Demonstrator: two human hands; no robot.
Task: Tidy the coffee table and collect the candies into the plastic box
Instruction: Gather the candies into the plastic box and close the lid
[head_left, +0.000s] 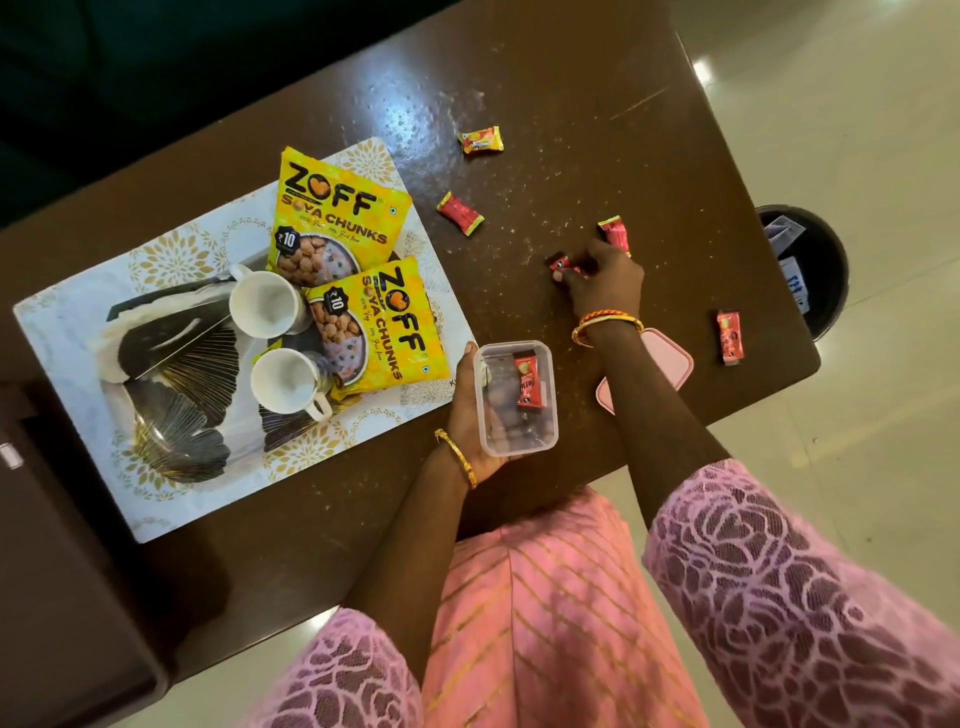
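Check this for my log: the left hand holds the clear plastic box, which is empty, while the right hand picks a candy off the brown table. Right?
Not quite. The head view shows the clear plastic box already holding a red-wrapped candy. Otherwise right: left hand holds it, right hand picks a candy.

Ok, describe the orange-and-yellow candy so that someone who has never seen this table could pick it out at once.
Start from the brown coffee table and the patterned tray holding the two yellow soya chunk packets. Beyond the tray's far corner, on bare wood, lies the orange-and-yellow candy, the loose sweet farthest from the person. The other loose candies are red; this one alone is orange and yellow.
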